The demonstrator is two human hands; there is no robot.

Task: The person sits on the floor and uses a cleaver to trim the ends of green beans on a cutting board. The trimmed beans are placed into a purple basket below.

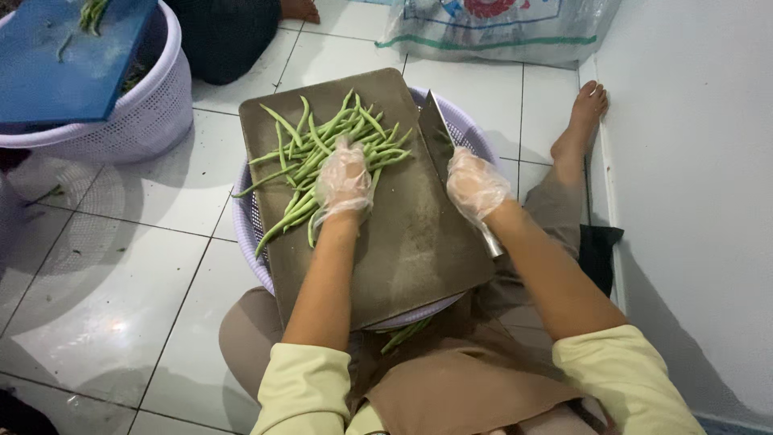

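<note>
Fingers of left hand (pixel 344 179) spread, pressing down green beans (pixel 322 157) to bunch them. Largest first: lavender basket (pixel 245 225) bearing grey cutting board (pixel 403 234), beans heaped toward its far left corner. Right hand (pixel 475 185) curled tight round cleaver (pixel 439 133) at right edge, blade tilted off board. Both forearms stretched forward, wrists low.

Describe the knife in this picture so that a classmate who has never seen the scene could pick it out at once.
Find the grey cutting board resting across the pale purple basket between the seated person's knees. At the board's right edge, the right hand, in a clear plastic glove, holds the knife. It is the only metal thing there: a broad shiny blade, unlike the thin green beans under the left hand.
</note>
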